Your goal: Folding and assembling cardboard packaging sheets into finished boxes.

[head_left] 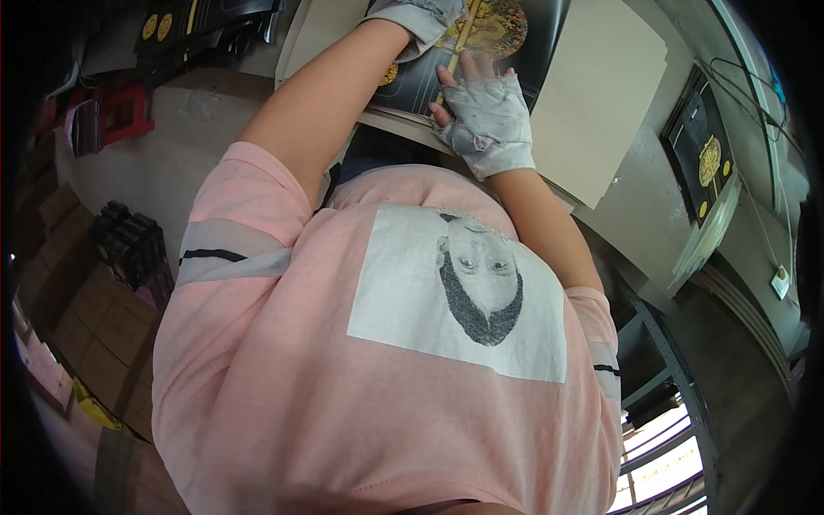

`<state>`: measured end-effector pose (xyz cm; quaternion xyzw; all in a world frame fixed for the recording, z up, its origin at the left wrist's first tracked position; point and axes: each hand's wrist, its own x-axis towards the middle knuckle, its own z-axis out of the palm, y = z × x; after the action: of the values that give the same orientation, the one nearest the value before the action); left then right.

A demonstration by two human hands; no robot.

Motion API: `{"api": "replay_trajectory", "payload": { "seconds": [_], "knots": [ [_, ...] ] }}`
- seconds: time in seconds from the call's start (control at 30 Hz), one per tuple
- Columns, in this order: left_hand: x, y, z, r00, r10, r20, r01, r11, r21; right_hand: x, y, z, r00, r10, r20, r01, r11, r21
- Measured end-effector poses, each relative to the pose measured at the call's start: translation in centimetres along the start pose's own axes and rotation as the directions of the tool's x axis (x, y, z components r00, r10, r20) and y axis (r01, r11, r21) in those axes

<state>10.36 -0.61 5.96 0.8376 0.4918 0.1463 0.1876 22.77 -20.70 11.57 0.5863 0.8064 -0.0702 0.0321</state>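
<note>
A black sheet with gold round designs and a gold band (539,43) lies on large pale cardboard sheets (601,94) at the top of the view. My right hand (487,116), in a grey-white fingerless glove, rests on the lower part of the black sheet with its fingers spread. My left hand (421,21), gloved likewise, reaches across the sheet's upper left part. The top edge of the view cuts off its fingers, so whether it holds anything is hidden.
More black and gold printed pieces (197,34) are stacked at the far left, near a red holder (127,113). On the right, a black and gold panel (702,154) stands beside a stack of pale sheets (708,232). Dark bundled items (129,245) sit lower left.
</note>
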Motion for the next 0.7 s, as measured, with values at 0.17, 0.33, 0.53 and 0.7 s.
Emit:
{"api": "replay_trajectory", "payload": {
  "seconds": [0.17,0.33,0.53,0.7],
  "knots": [
    [-0.1,1.4,-1.4,0.998,-0.043,0.034,0.043,0.999,-0.003,-0.2,0.3,0.5,1.000,-0.006,-0.020,0.006,1.000,-0.010],
    [0.2,1.0,-0.7,0.997,-0.060,0.051,0.059,0.998,0.022,-0.1,0.2,0.3,1.000,0.001,0.004,-0.001,1.000,-0.003],
    [0.9,-1.4,2.2,0.999,0.001,-0.035,0.000,1.000,0.027,0.0,0.0,-0.1,1.000,-0.011,0.002,0.011,1.000,-0.001],
    [1.7,-0.6,2.8,0.994,-0.090,0.059,0.087,0.994,0.065,-0.1,0.3,-0.3,1.000,0.006,0.014,-0.006,1.000,-0.006]
  ]
}}
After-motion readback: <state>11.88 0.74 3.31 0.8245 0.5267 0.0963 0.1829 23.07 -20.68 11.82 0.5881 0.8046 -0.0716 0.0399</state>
